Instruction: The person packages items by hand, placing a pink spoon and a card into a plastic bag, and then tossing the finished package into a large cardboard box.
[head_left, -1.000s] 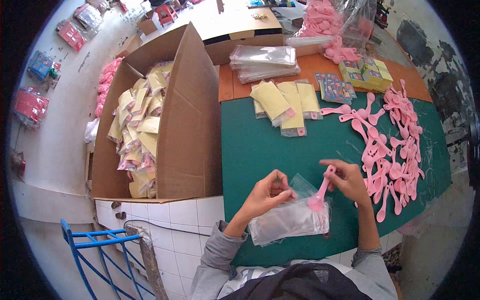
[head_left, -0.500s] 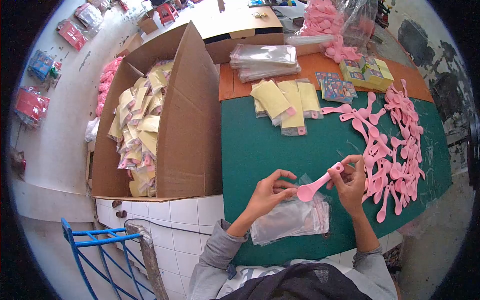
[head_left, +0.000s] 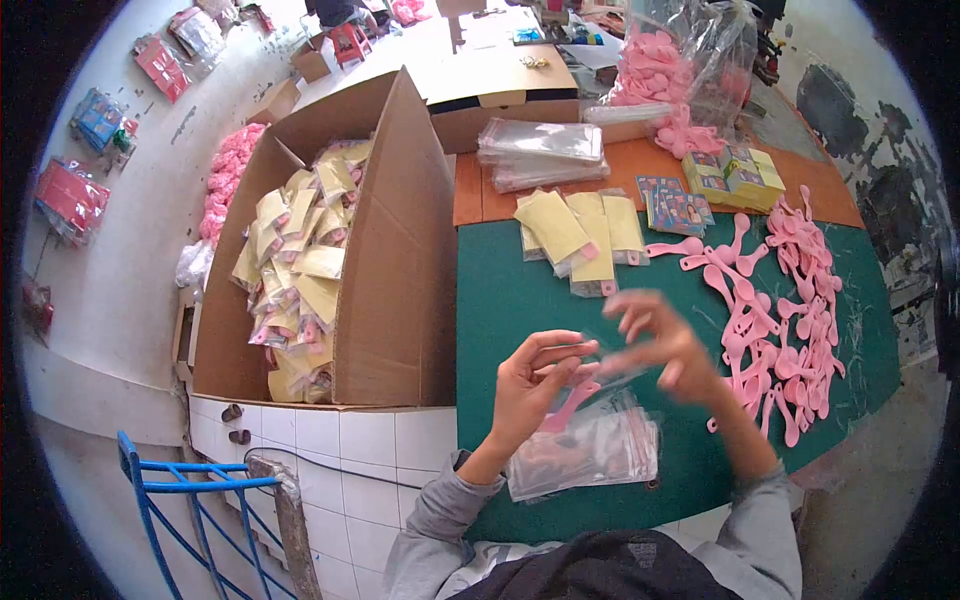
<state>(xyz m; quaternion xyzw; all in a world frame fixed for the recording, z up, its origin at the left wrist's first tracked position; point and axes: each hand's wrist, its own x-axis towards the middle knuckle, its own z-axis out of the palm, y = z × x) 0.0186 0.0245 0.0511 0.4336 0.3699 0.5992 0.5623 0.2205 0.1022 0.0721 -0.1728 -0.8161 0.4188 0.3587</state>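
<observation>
My left hand (head_left: 543,385) is closed in a pinch above the clear plastic bags, with a pink spoon (head_left: 571,406) held under its fingers and slanting down toward the left. Facing it, my right hand (head_left: 665,350) is smeared by motion, its fingers spread apart and one reaching close to the left fingertips. A faint strip of clear film (head_left: 626,378) shows between the hands. Below them a stack of clear plastic bags (head_left: 585,455) lies on the green table top (head_left: 520,300). Part of the spoon is hidden by my left fingers.
Loose pink spoons (head_left: 790,330) are heaped to the right. Packed bags with yellow cards (head_left: 580,235) lie ahead, near printed cards (head_left: 675,205) and card stacks (head_left: 738,175). Left of the table stands a large cardboard box (head_left: 395,260) of packed bags. A blue metal frame (head_left: 200,487) is lower left.
The spoon has passed from my right hand to my left and now points downward. My right hand has let go of it and risen, fingers spreading. The view has shifted slightly.
</observation>
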